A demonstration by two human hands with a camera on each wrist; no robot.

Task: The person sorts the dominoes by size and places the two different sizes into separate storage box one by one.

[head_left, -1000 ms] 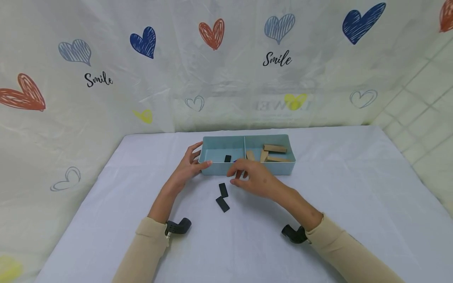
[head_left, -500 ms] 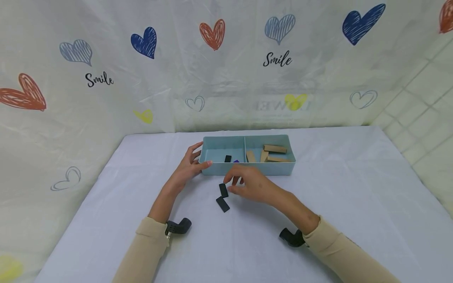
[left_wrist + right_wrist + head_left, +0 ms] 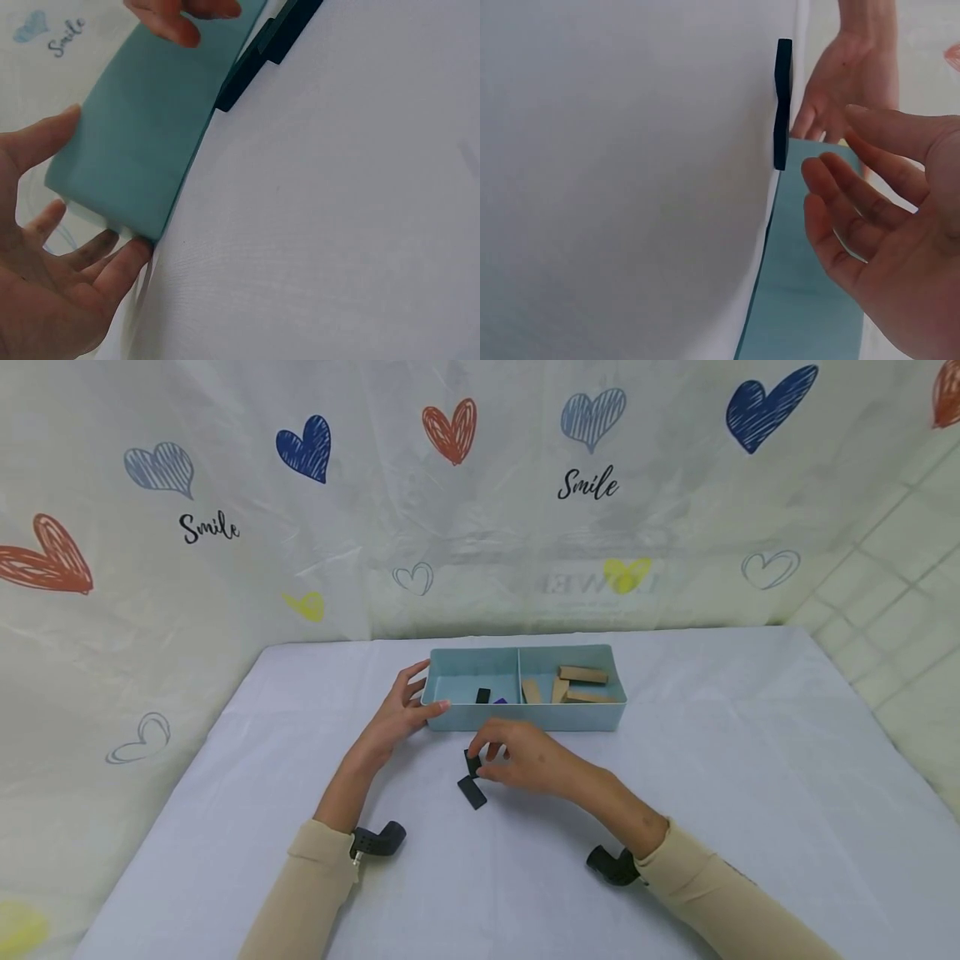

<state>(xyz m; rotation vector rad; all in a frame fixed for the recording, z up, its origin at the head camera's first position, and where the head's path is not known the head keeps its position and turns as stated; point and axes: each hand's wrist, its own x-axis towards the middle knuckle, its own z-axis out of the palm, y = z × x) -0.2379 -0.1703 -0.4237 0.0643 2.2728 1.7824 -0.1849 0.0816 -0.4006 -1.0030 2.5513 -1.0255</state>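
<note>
A light-blue box (image 3: 577, 717) with two compartments stands on the table. My left hand (image 3: 396, 717) holds its left end, thumb over the near rim and fingers around the end. Two small black rectangular blocks (image 3: 472, 792) lie in front of the box, corners close together. Right over the farther black block (image 3: 472, 763) hovers my right hand (image 3: 528, 758), partly covering it, fingers loosely bent. The right wrist view shows a gap between thumb and fingers, with nothing held. Another black block (image 3: 483, 696) and a bit of a purple piece (image 3: 501, 701) show in the left compartment.
Several tan wooden blocks (image 3: 583, 675) lie in the box's right compartment, beyond a divider (image 3: 519, 675). A white cloth (image 3: 712, 735) covers the table. Behind the box hangs a pale curtain (image 3: 480, 510) printed with hearts.
My right hand has come down and toward me from the box's near wall to the farther black block. The left hand, the box and the blocks have stayed put.
</note>
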